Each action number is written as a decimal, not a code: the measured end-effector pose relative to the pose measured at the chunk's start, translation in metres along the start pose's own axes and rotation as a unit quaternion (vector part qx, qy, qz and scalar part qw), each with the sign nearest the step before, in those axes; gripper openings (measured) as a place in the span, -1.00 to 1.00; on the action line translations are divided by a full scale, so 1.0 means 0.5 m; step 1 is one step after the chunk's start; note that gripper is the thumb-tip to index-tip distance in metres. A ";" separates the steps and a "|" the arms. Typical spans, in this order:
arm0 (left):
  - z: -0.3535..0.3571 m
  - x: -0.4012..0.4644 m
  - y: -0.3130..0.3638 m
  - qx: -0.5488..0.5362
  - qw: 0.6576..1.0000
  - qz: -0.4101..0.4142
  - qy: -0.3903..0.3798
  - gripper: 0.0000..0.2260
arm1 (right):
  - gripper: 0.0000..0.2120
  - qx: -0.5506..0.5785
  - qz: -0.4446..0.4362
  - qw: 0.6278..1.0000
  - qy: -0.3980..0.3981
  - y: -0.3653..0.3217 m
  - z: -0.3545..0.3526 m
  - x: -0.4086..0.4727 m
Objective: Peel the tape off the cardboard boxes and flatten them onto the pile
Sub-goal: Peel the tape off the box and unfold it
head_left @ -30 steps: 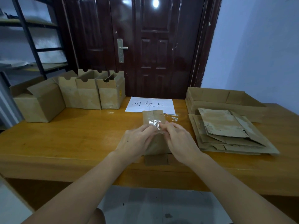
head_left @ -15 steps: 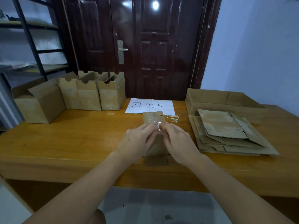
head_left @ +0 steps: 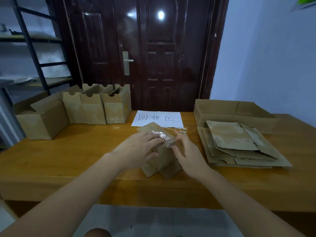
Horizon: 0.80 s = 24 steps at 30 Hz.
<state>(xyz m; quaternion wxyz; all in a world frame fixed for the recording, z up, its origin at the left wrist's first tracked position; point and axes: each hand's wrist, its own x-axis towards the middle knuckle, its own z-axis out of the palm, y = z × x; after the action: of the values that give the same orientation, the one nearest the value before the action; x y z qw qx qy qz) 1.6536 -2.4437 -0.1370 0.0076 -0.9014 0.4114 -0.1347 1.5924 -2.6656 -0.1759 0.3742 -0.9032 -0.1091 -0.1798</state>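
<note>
The left hand [head_left: 136,149] holds the small cardboard box [head_left: 160,158] on the worktop [head_left: 68,156]. The right hand [head_left: 188,154], fingers spread, touches crumpled clear tape [head_left: 165,137] on the box. The flattened pile [head_left: 239,146] lies at the right.

We read one sign: a white paper sheet [head_left: 158,119] lay on the wooden table [head_left: 68,151] with "回收区" handwritten on it in dark ink. A small yellow sticker [head_left: 126,105] sat on the side of one upright cardboard box [head_left: 118,108], too small to read.
</note>
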 end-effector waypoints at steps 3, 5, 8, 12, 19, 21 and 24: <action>-0.001 0.006 0.005 0.060 0.997 -0.025 0.046 -0.45 | -0.67 0.092 0.087 0.991 0.054 0.002 0.011 0.005; -0.010 0.015 0.018 0.061 0.996 -0.038 0.047 -0.40 | -0.66 0.118 0.140 0.981 0.064 0.001 0.016 0.014; -0.026 0.038 0.047 0.004 0.997 -0.071 0.027 -0.41 | -0.81 0.190 0.179 0.964 0.055 -0.003 0.022 0.029; -0.035 0.067 0.070 -0.033 0.991 -0.120 -0.041 -0.42 | -0.85 0.243 0.201 0.946 0.076 -0.016 0.021 0.044; -0.049 0.064 0.058 -0.056 0.986 -0.146 -0.057 -0.42 | -0.82 0.174 0.200 0.961 0.076 -0.028 0.009 0.061; -0.057 0.063 0.050 -0.086 0.983 -0.156 -0.052 -0.52 | -0.87 0.147 0.191 0.967 0.084 -0.027 0.009 0.075; -0.054 0.062 0.038 -0.100 0.978 -0.180 -0.026 -0.69 | -0.92 0.124 0.159 0.976 0.083 -0.027 0.011 0.100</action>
<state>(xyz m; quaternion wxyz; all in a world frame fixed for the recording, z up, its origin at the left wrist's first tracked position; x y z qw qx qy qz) 1.6519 -2.4767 -0.1060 -0.0968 -0.9601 0.2531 -0.0689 1.6349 -2.6491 -0.1505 0.5146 -0.8376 0.0460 -0.1775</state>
